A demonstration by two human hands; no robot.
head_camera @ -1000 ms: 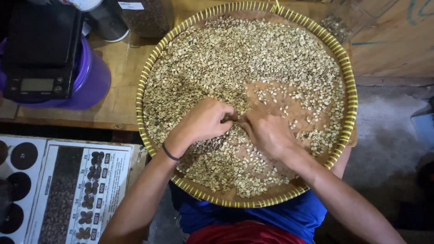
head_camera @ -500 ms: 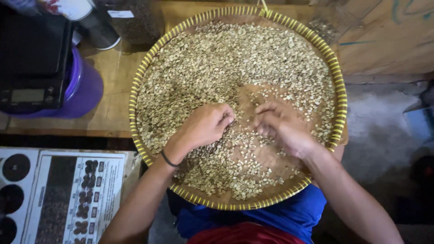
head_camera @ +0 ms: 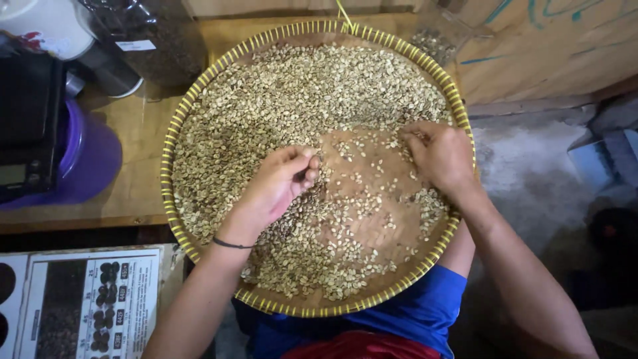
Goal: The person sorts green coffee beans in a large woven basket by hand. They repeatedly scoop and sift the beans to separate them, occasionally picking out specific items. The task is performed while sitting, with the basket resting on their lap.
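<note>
Tray: a wide round woven tray (head_camera: 174, 199) with a yellow rim fills the middle of the view, its far part on a wooden table (head_camera: 136, 169) and its near edge over the person's lap.
Beans: pale green beans (head_camera: 292, 100) cover the far and left of the tray; a bare brown patch shows right of centre.
Left hand: the left hand (head_camera: 276, 186) rests on the beans near the middle, fingers curled together, thumb and fingertips pinched; what they pinch is too small to make out.
Right hand: the right hand (head_camera: 438, 156) lies at the tray's right edge, fingers bent down and close together on the beans.
Left side: a purple tub (head_camera: 93, 163) carries a black scale (head_camera: 26, 126), cut off by the frame.
Far left: a dark bag (head_camera: 156, 40) and a white cup (head_camera: 43, 26), only partly seen.
Near left: a printed chart (head_camera: 86, 306) of bean pictures.
Far right: a clear container (head_camera: 435, 36) of beans, half hidden behind the rim.
Clothing: a blue shirt (head_camera: 399, 319) shows below the tray.
</note>
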